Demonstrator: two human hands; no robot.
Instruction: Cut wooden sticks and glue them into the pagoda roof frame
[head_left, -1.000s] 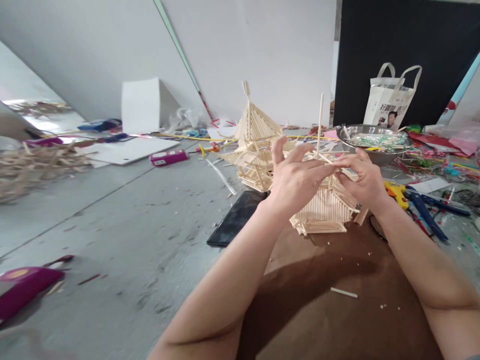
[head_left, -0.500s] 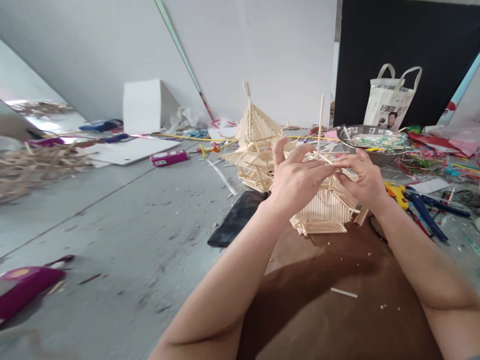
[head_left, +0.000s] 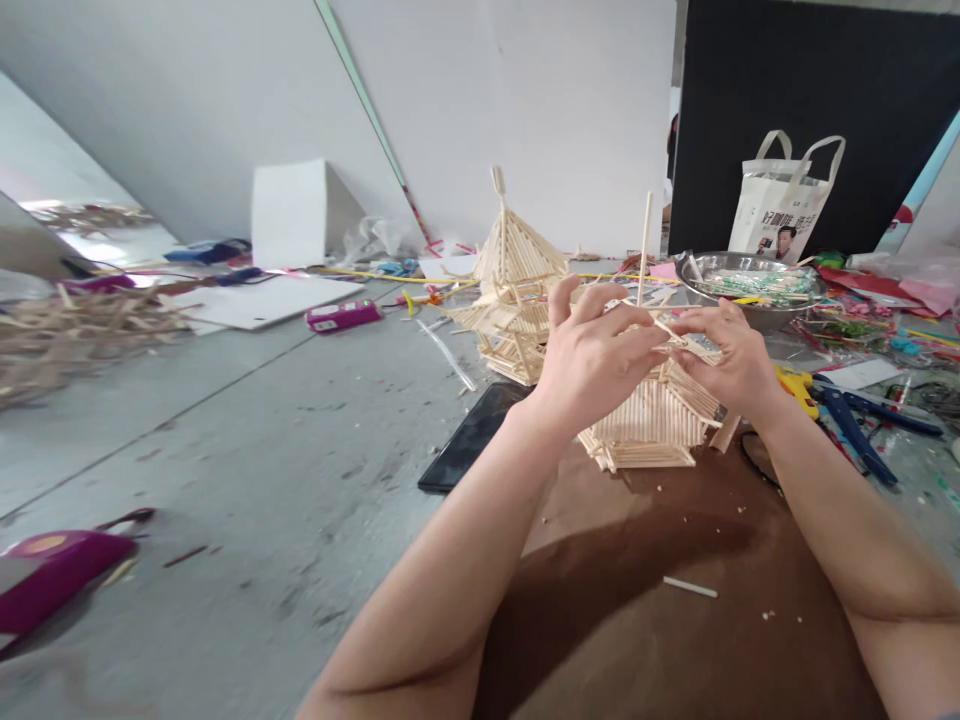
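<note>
A small roof-shaped model of pale wooden sticks (head_left: 654, 425) stands on a brown board (head_left: 660, 600) in front of me. My left hand (head_left: 592, 355) and my right hand (head_left: 731, 355) meet over its top, fingertips pinched on thin sticks at the peak. A long upright stick (head_left: 643, 245) rises from between the fingers. A taller finished stick tower (head_left: 514, 290) stands just behind my left hand.
A dark phone (head_left: 472, 435) lies left of the board. A steel bowl (head_left: 750, 285) of green sticks, a white tote bag (head_left: 787, 205), a yellow tool (head_left: 799, 390) and blue pliers (head_left: 855, 425) are at right. A magenta case (head_left: 52, 575) and stick scraps (head_left: 82, 320) lie at left.
My hands and the sticks at the peak stay almost as they were; the fingers shift only slightly. The view drifts a little.
</note>
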